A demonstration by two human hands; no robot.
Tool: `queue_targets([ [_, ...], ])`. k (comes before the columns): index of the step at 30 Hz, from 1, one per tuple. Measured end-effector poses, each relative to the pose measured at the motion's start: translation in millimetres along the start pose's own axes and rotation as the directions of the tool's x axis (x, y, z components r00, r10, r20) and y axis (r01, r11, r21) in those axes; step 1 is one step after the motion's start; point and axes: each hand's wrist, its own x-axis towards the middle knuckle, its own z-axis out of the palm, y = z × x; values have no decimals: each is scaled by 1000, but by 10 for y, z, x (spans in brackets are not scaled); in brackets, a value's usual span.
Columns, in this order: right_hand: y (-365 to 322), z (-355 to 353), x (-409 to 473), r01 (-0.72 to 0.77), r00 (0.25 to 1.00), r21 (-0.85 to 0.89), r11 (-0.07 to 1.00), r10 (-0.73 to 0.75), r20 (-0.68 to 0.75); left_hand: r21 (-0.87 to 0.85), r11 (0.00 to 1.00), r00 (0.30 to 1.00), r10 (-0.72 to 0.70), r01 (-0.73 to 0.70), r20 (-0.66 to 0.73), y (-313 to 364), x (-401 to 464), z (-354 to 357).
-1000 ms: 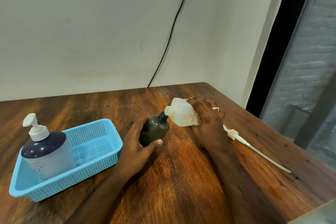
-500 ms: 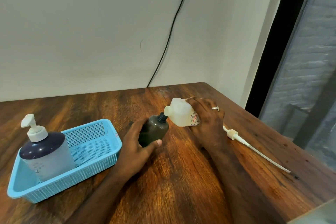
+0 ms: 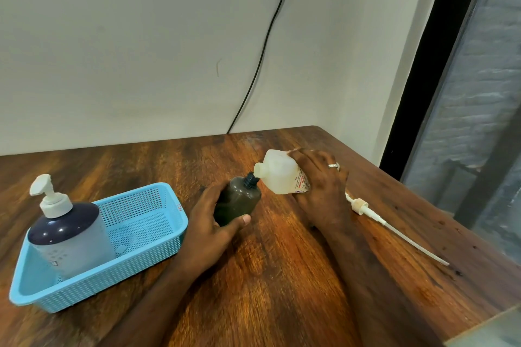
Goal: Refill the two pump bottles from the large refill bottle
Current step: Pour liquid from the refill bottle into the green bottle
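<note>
Change: barely anything has moved since the earlier frame, both hands hold the same pose and the two spouts stay mouth to mouth.
Refill bottle: pale white refill bottle (image 3: pixel 279 172) is tipped on its side, its open neck right at the mouth of the dark bottle.
Right grip: right hand (image 3: pixel 321 189) wraps over the refill bottle's far end, fingers curled round it, a ring on one finger.
Dark bottle: small dark pump bottle (image 3: pixel 239 198), pump off, leans with its black threaded neck touching the refill bottle's spout.
Left grip: left hand (image 3: pixel 210 222) clasps the dark bottle's body, thumb along the near side, fingers round the back.
Loose pump: white pump with long dip tube (image 3: pixel 377 218) lies on the table just beyond the right grip, on its outer side.
Basket: blue mesh basket (image 3: pixel 158 236) sits just outside the left grip.
Second pump bottle: big dark-topped pump bottle (image 3: pixel 67 236) stands upright in the basket's end farthest from the left grip, white pump on.
Table: brown wooden table (image 3: pixel 270 276) carries it all.
Behind: black cable (image 3: pixel 265 42) runs down the wall.
</note>
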Motion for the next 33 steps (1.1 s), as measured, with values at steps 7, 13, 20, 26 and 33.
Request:
queue_targets([
  [7,-2,3,3,-3,1000,3,1000,3,-5,9,1000,1000,5,-6,6,-14,1,-2],
  [13,9,8,8,5,1000,1,1000,-5,-1,16,1000,1000,6,-6,-1,-18,6,2],
  [20,5,3,7,3,1000,1,1000,-3,7,24,1000,1000,2,-2,2,-18,5,-1],
  [26,1,12,12,13,1000,2,1000,-13,-10,22,1000,1000,-3,3,-3,-38,4,-3],
  [33,10,37,-4,30,998,4,1000,-30,-55,17,1000,1000,-9,9,4,-58,12,-3],
])
